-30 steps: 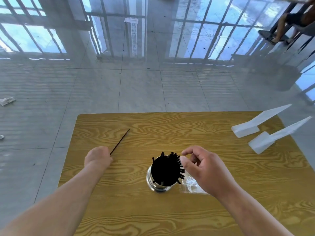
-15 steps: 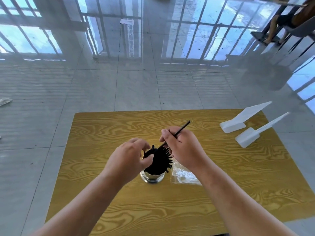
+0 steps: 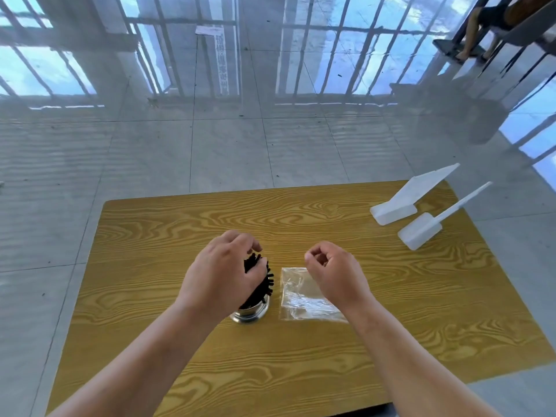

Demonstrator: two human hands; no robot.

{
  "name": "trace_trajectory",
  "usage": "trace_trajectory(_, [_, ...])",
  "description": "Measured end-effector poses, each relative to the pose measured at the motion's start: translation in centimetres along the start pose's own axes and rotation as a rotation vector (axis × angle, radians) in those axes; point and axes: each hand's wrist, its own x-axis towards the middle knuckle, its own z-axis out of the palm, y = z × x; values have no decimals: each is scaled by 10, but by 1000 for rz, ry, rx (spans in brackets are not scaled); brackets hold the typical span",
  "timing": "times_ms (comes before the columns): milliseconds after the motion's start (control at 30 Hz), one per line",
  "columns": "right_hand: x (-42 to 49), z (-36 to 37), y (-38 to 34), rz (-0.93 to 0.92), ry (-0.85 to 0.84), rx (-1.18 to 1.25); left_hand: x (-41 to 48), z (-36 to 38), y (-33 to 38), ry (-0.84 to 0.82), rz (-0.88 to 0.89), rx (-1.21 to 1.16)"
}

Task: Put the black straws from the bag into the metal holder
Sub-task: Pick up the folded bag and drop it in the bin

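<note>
Pressing down on a crowded bundle, the left hand (image 3: 224,275) at frame centre cups the black straws (image 3: 264,284) standing in the metal holder (image 3: 249,313), fingers curled loosely over their tops; a hard push could tip the narrow holder or splay straws onto the wooden table (image 3: 391,296). Just right, the right hand (image 3: 334,272) hovers half-curled and empty above the clear bag (image 3: 298,293), which looks emptied.

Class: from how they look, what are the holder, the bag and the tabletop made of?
Holder: likely polished steel; its flared base gleams silver.
Bag: thin clear plastic; wood shows through, creases glint.
Tabletop: yellow wood grain, possibly printed laminate; smooth, faintly glossy.
</note>
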Motion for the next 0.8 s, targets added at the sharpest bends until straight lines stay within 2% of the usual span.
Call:
trace_trajectory(100, [17, 5, 44, 91, -187, -320, 7, 18, 28, -31, 73, 19])
trace_trajectory(267, [43, 30, 92, 65, -424, -657, 17, 42, 59, -78, 108, 58])
trace_trajectory(433, [48, 45, 116, 71, -404, -748, 26, 61, 75, -131, 88, 117])
trace_trajectory(500, [46, 37, 118, 140, -422, -594, 29, 68, 81, -180, 82, 134])
trace_trajectory(567, [43, 24, 115, 244, -420, -284, 32, 76, 88, -246, 82, 150])
trace_trajectory(700, [34, -17, 92, 375, -293, 340, 39, 94, 98, -447, 99, 239])
trace_trajectory(800, [18, -47, 68, 419, -323, 783, 44, 99, 105, -558, 95, 320])
